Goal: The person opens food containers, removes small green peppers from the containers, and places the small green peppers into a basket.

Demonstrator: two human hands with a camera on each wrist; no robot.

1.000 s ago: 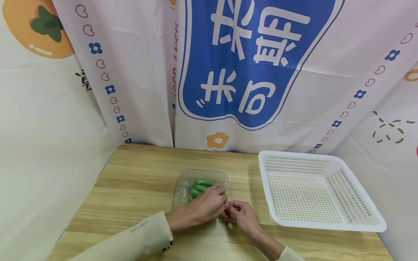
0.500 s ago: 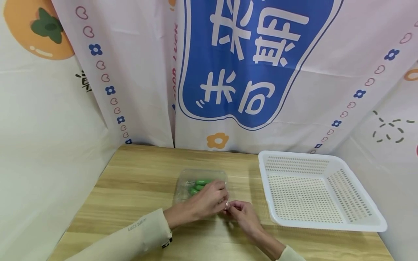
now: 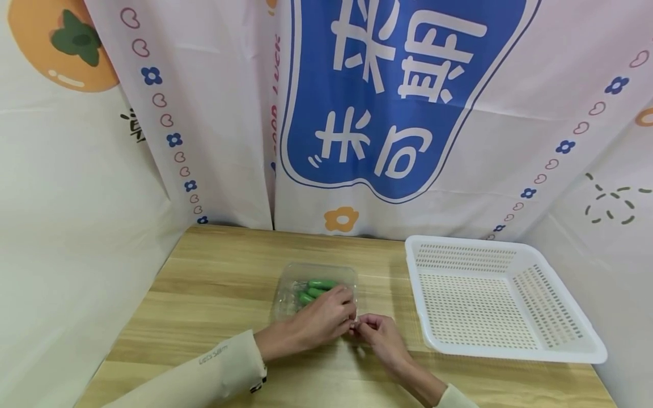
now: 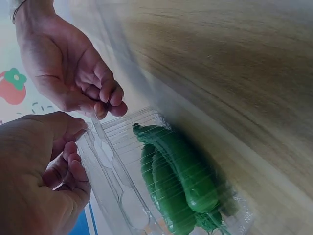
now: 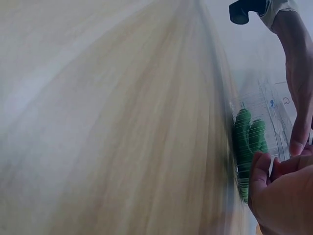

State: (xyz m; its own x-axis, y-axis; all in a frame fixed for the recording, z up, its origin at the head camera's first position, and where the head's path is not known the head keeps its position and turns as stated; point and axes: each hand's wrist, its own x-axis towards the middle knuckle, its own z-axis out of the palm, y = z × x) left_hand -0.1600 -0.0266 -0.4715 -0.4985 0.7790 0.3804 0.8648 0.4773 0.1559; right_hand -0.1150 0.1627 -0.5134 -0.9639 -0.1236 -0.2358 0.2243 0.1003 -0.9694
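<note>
A clear plastic clamshell box (image 3: 288, 275) stands on the table with several green peppers (image 4: 188, 178) inside. My left hand (image 3: 326, 317) reaches across the near side of the box and pinches its plastic rim at the near right corner. At that same corner, the thumb and fingers of my right hand (image 3: 380, 340) pinch the edge close beside the left fingertips. In the left wrist view the lid rim (image 4: 115, 171) runs away from both hands, over the peppers. The right wrist view shows the peppers (image 5: 249, 132) through the ribbed side wall; my fingers hide part of them.
To the right stands a white perforated basket (image 3: 476, 311) with nothing in it. The wooden table (image 3: 214, 272) is bordered by printed white cloth (image 3: 234, 141) at the back and both sides.
Both hands keep their pinch on the box's corner. My left hand rises slightly, then sinks back a little; the peppers show a bit more again. The basket stays put.
</note>
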